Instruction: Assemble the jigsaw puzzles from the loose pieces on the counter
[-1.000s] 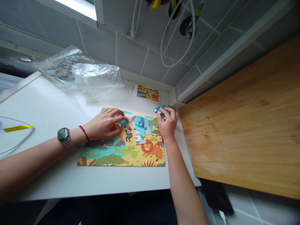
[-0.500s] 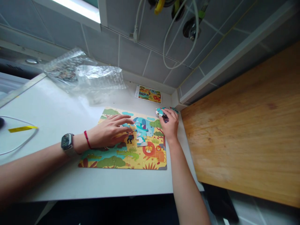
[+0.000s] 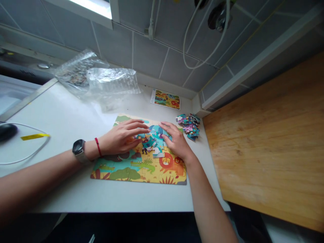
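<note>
An assembled jigsaw puzzle [image 3: 141, 172] with lions, crocodiles and trees lies flat on the white counter. On its middle rest several loose puzzle pieces [image 3: 158, 152] in teal and white. My left hand [image 3: 126, 136] lies over the puzzle's left half, fingers stretched toward these pieces. From the right, my right hand [image 3: 176, 140] reaches over the puzzle's upper right, thumb and fingers apart beside the loose pieces. I see no piece clearly held in either hand. Parts of the puzzle are hidden under both hands. A heap of loose jigsaw pieces [image 3: 189, 125] sits beyond the right hand.
A small picture card [image 3: 165, 99] of the same scene lies by the wall. Crumpled clear plastic bags [image 3: 111, 81] are at the back left. A white cable [image 3: 30, 155] and yellow strip [image 3: 35, 136] lie left. A wooden board [image 3: 265, 141] borders the right.
My right hand has moved from the piece heap leftward and nearer onto the puzzle, uncovering the heap. My left hand stays over the puzzle. The view has shifted slightly.
</note>
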Demonstrator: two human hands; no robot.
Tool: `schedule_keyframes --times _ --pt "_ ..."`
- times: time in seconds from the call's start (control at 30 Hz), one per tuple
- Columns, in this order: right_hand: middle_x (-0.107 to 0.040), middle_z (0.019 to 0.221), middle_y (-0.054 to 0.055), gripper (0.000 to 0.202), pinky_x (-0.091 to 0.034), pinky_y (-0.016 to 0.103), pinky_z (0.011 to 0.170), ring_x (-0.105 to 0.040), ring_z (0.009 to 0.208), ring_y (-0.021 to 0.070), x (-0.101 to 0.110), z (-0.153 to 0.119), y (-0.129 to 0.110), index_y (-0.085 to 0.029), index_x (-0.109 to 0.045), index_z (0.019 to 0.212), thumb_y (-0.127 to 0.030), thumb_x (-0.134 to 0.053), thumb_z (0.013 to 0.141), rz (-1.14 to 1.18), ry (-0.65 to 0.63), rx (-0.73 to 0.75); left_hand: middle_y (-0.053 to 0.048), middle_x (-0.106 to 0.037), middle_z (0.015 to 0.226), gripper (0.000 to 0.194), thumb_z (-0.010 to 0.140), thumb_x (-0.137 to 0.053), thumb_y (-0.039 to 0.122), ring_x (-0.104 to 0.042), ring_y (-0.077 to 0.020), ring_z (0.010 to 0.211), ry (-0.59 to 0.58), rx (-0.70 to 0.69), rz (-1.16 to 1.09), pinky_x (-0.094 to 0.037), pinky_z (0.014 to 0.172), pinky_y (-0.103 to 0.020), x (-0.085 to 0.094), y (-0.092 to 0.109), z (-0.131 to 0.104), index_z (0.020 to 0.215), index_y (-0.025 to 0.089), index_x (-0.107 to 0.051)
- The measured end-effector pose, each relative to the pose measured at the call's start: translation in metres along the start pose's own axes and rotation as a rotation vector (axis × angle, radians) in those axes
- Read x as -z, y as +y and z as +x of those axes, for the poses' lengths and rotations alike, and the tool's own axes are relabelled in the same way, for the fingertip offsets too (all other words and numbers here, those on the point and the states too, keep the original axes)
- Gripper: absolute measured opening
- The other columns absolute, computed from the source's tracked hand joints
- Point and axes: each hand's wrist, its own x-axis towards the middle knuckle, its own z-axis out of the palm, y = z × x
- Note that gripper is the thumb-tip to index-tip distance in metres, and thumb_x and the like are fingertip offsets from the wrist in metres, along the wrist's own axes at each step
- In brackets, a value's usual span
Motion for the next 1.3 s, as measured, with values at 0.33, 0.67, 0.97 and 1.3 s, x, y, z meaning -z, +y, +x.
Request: schedule_keyframes --times 0.33,0.67,0.97,1.3 --pt "-0.05 0.166 0.007 0.071 -0.035 0.058 0.128 -0.045 0.154 0.0316 0.011 -0.004 -0.008 -0.034 -0.065 0.147 -0.034 -0.092 0.082 -0.054 -0.261 -0.002 -0.007 -0.07 0.143 0.036 0.102 -0.062 0.024 -0.055 -0.0304 0.145 -0.205 -0.049 -0.056 -0.042 0.125 -0.053 -0.006 0.002 -0.001 0.138 0.027 -0.068" --pt "-0.062 0.156 0.004 0.076 -0.034 0.061 0.129 -0.04 0.158 0.033 0.009 -0.003 -0.008 -0.036 -0.062 0.15 -0.029 -0.093 0.08 -0.029 -0.298 -0.057 -0.007 -0.072 0.113 0.026 0.097 -0.076 0.045 -0.067 -0.0252 0.105 -0.118 0.004 0.121 -0.052 0.098 -0.042 -0.006 0.001 -0.001 0.115 0.027 -0.078" --pt "-0.067 0.15 0.007 0.076 -0.037 0.062 0.127 -0.05 0.15 0.0325 0.011 -0.001 -0.009 -0.035 -0.067 0.146 -0.03 -0.096 0.076 -0.029 -0.249 -0.032 -0.008 -0.069 0.11 0.029 0.102 -0.068 0.048 -0.064 -0.0252 0.097 -0.052 0.075 0.238 -0.053 0.09 -0.042 -0.009 -0.004 -0.003 0.118 0.026 -0.078" --pt "-0.063 0.155 0.005 0.075 -0.035 0.061 0.128 -0.042 0.156 0.0317 0.005 -0.002 -0.012 -0.037 -0.063 0.149 -0.031 -0.093 0.081 -0.043 -0.283 -0.035 -0.008 -0.071 0.111 0.022 0.102 -0.069 0.042 -0.064 -0.0237 0.099 -0.015 0.043 0.237 -0.052 0.091 -0.039 -0.015 0.0 -0.001 0.115 0.027 -0.079"
